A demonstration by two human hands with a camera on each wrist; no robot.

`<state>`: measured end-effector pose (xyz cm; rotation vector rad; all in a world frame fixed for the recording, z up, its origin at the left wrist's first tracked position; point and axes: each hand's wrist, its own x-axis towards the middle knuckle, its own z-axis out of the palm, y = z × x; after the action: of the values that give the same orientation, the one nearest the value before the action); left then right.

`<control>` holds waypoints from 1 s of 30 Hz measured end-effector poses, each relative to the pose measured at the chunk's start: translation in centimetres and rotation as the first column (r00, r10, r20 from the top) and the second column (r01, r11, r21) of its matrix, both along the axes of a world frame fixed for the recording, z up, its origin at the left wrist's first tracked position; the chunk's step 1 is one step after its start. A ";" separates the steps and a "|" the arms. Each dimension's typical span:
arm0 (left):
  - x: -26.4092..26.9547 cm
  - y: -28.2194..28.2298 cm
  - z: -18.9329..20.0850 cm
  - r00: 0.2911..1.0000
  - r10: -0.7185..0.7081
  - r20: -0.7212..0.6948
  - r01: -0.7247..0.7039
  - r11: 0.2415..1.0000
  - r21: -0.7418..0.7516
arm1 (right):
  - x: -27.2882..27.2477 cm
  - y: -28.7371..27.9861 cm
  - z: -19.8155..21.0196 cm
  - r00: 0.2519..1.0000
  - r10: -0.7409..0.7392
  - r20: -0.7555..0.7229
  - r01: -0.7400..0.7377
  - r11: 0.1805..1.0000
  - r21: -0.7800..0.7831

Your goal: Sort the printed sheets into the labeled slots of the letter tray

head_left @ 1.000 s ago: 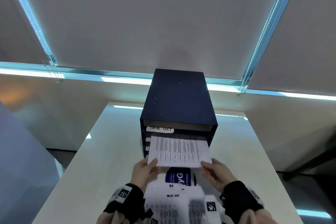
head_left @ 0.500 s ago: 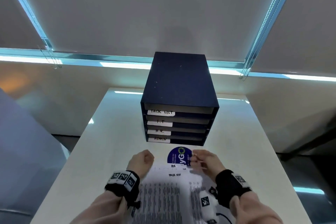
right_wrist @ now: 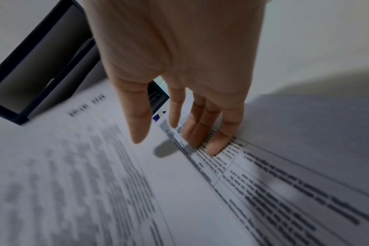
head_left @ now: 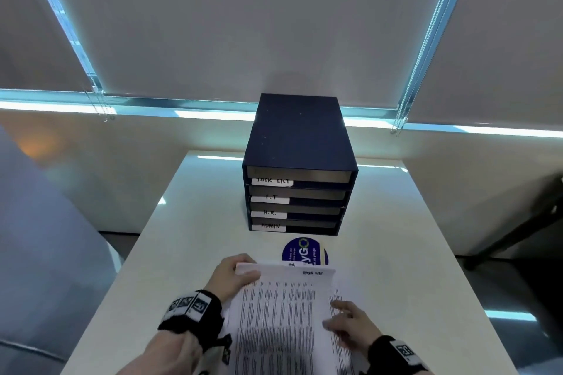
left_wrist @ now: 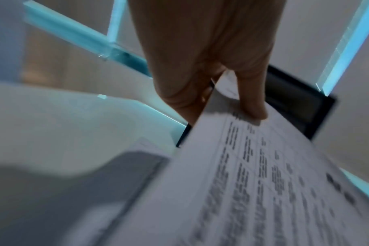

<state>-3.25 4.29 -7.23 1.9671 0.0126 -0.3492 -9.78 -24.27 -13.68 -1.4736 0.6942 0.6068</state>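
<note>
**Printed sheet lifted at its far corner, tray waiting beyond**

Printed sheet on top of the pile is up at its far left corner, and the left hand has it: thumb on top, fingers underneath, a firm pinch right at the edge. From the left wrist view the thumb presses onto the printed face while the paper tilts up off the white table. The heading on that sheet reads "TASK LIST".

Over on the other side, the right hand lies flat with straight fingers, tips pressing on the lower sheets just beside the lifted page's right edge. It grips nothing.

Beyond the pile sits a round blue sticker, partly covered by the paper's far edge. Farther back on the table stands the dark blue letter tray, well apart from both hands, its four slots facing the person. White labels read, top to bottom, TASK LIST, I.T, H.R., ADMIN. Behind it, grey roller blinds hang down to the sill.
</note>
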 end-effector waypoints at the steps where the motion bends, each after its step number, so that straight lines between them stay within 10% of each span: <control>1: 0.1 -0.3 1.1 0.998 0.062 -0.027 -0.066 0.982 -0.176 | -0.2 -0.1 0.2 0.999 0.038 0.007 -0.038 0.999 0.006; 5: 1.5 -0.4 3.0 0.957 0.197 -0.213 -0.280 0.822 -0.495 | -0.6 0.0 1.2 0.986 0.165 0.001 -0.161 0.960 0.228; 30: 7.0 -1.6 7.1 0.923 0.269 -0.275 -0.379 0.755 -0.534 | 2.6 -1.1 5.8 0.965 -0.038 0.261 -0.044 0.952 0.304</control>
<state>3.72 2.69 -0.12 1.2818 0.3315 -0.2594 -7.20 -25.41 -7.89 -1.2339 0.3693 0.4839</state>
